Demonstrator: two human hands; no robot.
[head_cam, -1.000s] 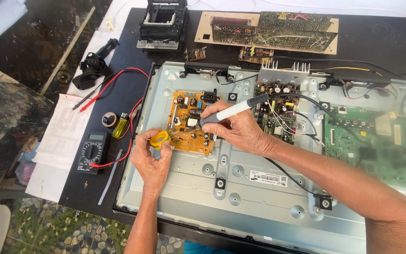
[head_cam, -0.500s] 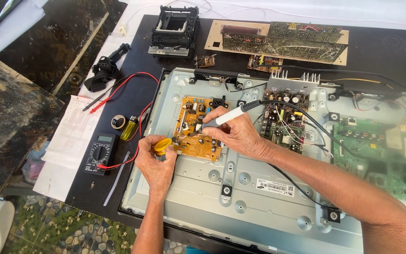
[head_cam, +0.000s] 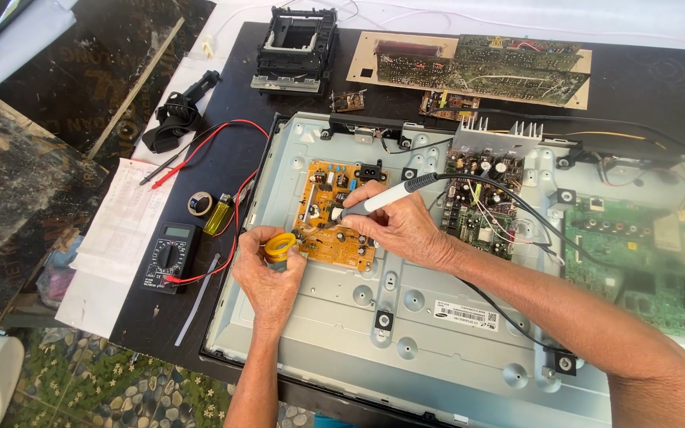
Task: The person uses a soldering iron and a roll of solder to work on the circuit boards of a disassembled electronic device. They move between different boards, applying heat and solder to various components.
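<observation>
Landmark: the orange circuit board (head_cam: 336,224), seated in the upper left part of the open metal back panel (head_cam: 406,349) of a flat screen set.

Nearest the camera, left hand (head_cam: 267,277) sits at the board's lower left corner, fingers curled shut around a yellow solder spool (head_cam: 280,246). Half a second ago it held the spool the same way, at the same corner; no real shift against the board.

Right hand (head_cam: 402,226) lies over the board's right half, closed in a pen grip on a white soldering iron (head_cam: 378,198). Tip end points down-left onto the board's middle, now a little nearer the spool than before; a second ago the iron was tilted higher, off to the board's right. Its dark cable (head_cam: 517,218) trails right from the board, across the panel.

The view has also slid: board and panel sit more central now than in the earlier pictures.

Right hand and forearm cover the board's lower right edge; the exact contact point of the tip cannot be told.

Left of the board, off the panel on the black tabletop (head_cam: 223,158): black multimeter (head_cam: 168,255) with red lead, yellow-green lighter (head_cam: 217,214), small tape roll (head_cam: 200,203).

Right of the board: a second board with heat sinks (head_cam: 485,190), then a green board (head_cam: 644,254).

Beyond the board, at the table's far side: a black plastic frame (head_cam: 296,49) and a long brown circuit board (head_cam: 477,67)
</observation>
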